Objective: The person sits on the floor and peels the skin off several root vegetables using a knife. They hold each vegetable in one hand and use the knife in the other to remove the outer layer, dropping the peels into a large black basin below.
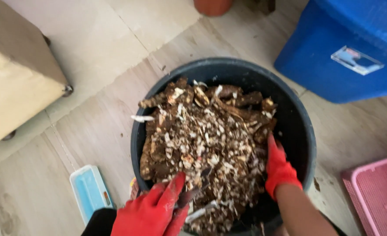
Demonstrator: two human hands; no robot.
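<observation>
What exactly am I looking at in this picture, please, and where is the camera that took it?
The camera sits on a person's head and looks down at their own two hands in red gloves. On the wooden floor stands a dark tub filled with brown roots and pale peelings. The left hand is at the near edge of the pile and seems to grip a small blade, though that is blurred. The right hand presses into the pile. Around it lie a blue box, a pink tray and a light blue tray.
</observation>
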